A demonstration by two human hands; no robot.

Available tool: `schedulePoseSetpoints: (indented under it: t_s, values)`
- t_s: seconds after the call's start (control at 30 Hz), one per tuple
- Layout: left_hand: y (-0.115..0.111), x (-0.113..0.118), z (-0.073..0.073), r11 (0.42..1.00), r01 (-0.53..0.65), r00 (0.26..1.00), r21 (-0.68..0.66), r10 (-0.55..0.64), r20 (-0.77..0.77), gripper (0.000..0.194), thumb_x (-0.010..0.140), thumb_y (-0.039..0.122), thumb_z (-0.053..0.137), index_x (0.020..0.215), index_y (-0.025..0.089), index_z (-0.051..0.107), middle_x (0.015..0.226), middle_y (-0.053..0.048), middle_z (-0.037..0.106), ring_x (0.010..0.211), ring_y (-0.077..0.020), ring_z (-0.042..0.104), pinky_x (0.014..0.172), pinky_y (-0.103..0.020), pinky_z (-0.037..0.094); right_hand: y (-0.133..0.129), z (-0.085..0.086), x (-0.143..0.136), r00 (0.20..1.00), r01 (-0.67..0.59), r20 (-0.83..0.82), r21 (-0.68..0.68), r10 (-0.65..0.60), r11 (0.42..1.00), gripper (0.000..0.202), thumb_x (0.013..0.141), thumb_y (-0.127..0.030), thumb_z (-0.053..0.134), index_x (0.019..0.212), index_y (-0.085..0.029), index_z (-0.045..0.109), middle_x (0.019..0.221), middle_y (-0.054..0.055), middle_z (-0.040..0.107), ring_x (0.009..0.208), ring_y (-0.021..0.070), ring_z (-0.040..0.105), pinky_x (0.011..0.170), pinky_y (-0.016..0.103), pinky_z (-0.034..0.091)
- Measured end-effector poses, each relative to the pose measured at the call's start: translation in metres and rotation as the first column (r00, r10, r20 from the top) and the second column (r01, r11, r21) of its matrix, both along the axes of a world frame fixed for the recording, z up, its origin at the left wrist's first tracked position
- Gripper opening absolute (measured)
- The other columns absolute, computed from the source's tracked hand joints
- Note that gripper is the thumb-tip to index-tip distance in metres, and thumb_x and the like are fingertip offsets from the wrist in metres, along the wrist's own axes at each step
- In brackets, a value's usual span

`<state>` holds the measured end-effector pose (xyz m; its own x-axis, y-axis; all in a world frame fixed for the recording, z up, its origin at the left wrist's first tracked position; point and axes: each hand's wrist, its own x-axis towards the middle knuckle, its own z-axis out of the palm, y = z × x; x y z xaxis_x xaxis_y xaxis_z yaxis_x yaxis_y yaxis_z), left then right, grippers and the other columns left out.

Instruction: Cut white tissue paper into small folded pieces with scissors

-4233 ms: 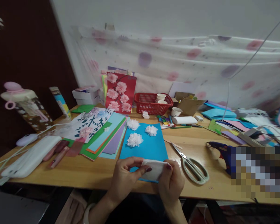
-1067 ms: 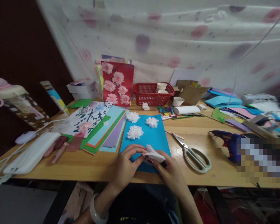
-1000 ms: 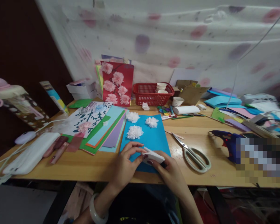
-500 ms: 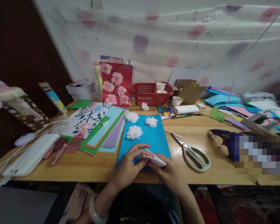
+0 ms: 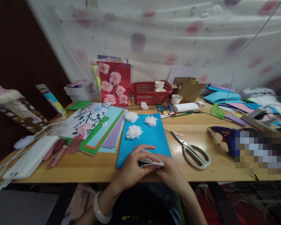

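Observation:
Between my two hands is a piece of folded white paper (image 5: 152, 160), its layers parted a little along the upper edge. My left hand (image 5: 130, 165) grips it from the left, fingers over the far side and thumb on the near side. On the right end, my right hand (image 5: 170, 172) pinches it, with some fingertips hidden behind the paper. Both hands are above the near part of a blue sheet (image 5: 150, 139). Three ruffled white paper flowers lie on that sheet: one front left (image 5: 134, 132), one back left (image 5: 131, 117), one back right (image 5: 150, 121).
Scissors (image 5: 192, 151) lie right of the blue sheet, with a blue glue gun (image 5: 226, 137) beyond them. Coloured sheets (image 5: 111, 137) are stacked at left. Behind stand a red card with pink flowers (image 5: 114, 82), a red basket (image 5: 146, 99) and a paper cup (image 5: 176, 99).
The folded white paper has turned in my hands, and its layers now show spread apart at the top. My right fingers have moved closer around its right end.

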<state>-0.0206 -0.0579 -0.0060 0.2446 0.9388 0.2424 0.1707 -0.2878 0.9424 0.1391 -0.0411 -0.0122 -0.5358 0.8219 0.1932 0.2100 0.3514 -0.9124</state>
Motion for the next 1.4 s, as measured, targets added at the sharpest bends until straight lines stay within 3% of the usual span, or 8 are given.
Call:
schedulePoseSetpoints:
  t_s: [0.33,0.57,0.73,0.97,1.03,1.17,1.33,1.4]
  values:
    - [0.001,0.008,0.003,1.000,-0.017,1.000,0.025,0.017,-0.001,0.014,0.072,0.012,0.076,0.077,0.025,0.078,0.112,-0.007,0.069,0.113,-0.0235,0.059,0.096,-0.038,0.048,0.000,-0.001,-0.001,0.999,0.014,0.036,0.024,-0.015,1.000,0.036,0.069,-0.001,0.049,0.087,-0.021,0.073,0.088,0.003,0.076,0.080,0.0215,0.068,0.071,0.029,0.051]
    - [0.003,0.007,0.001,0.999,0.010,1.000,0.045,-0.010,0.002,0.015,0.072,0.011,0.076,0.077,0.025,0.078,0.107,-0.007,0.071,0.110,-0.0229,0.061,0.095,-0.038,0.049,0.001,-0.002,0.000,0.999,-0.008,0.051,0.060,0.005,0.998,0.033,0.074,-0.002,0.047,0.084,-0.021,0.072,0.085,0.002,0.076,0.079,0.0198,0.067,0.071,0.029,0.051]
    - [0.005,0.004,0.001,0.996,0.063,0.998,0.058,-0.064,0.004,0.013,0.073,0.012,0.076,0.077,0.024,0.078,0.105,-0.007,0.071,0.107,-0.0223,0.062,0.093,-0.036,0.049,0.002,-0.005,0.001,0.997,-0.075,0.003,0.080,0.075,0.994,0.037,0.080,-0.004,0.051,0.101,-0.024,0.074,0.102,0.002,0.076,0.090,0.0198,0.068,0.081,0.031,0.051]
    - [0.007,0.007,0.001,0.994,0.083,0.996,0.066,-0.085,0.030,0.011,0.075,0.012,0.073,0.075,0.023,0.076,0.103,-0.007,0.071,0.102,-0.0218,0.065,0.088,-0.035,0.051,0.002,-0.005,0.002,0.997,-0.074,0.023,0.084,0.072,0.994,0.035,0.084,-0.007,0.048,0.101,-0.023,0.074,0.103,0.003,0.077,0.093,0.0214,0.069,0.085,0.035,0.052]
    - [0.007,0.007,0.000,0.996,0.060,0.996,0.059,-0.063,0.056,0.015,0.074,0.012,0.073,0.083,0.022,0.076,0.104,-0.007,0.071,0.102,-0.0220,0.065,0.089,-0.034,0.051,0.002,-0.004,0.002,0.997,-0.077,0.023,0.086,0.075,0.993,0.037,0.083,-0.006,0.047,0.103,-0.023,0.073,0.105,0.004,0.076,0.098,0.0221,0.068,0.087,0.036,0.052]
    - [0.005,-0.001,-0.003,0.999,-0.006,0.987,-0.044,0.012,0.158,0.055,0.069,0.008,0.074,0.120,0.023,0.062,0.108,-0.007,0.071,0.103,-0.0219,0.065,0.087,-0.032,0.052,0.003,-0.005,0.003,0.997,-0.063,0.041,0.087,0.059,0.994,0.027,0.087,-0.014,0.049,0.096,-0.022,0.073,0.094,0.005,0.076,0.086,0.0217,0.067,0.086,0.036,0.051]
    - [0.004,-0.015,-0.003,0.998,-0.056,0.995,-0.007,0.056,0.079,0.025,0.071,0.011,0.075,0.094,0.020,0.073,0.101,-0.006,0.074,0.101,-0.0210,0.066,0.092,-0.031,0.048,0.003,-0.005,0.003,0.997,-0.058,0.050,0.071,0.055,0.996,0.022,0.093,-0.024,0.050,0.090,-0.023,0.072,0.091,0.003,0.075,0.084,0.0199,0.066,0.082,0.031,0.050]
    - [0.005,-0.019,-0.002,0.998,-0.056,0.997,0.015,0.055,0.059,0.021,0.070,0.011,0.076,0.089,0.021,0.075,0.100,-0.006,0.074,0.099,-0.0207,0.066,0.091,-0.031,0.049,0.003,-0.004,0.003,0.997,-0.056,0.052,0.077,0.052,0.995,0.023,0.094,-0.027,0.049,0.090,-0.023,0.071,0.090,0.003,0.074,0.085,0.0201,0.066,0.079,0.030,0.050]
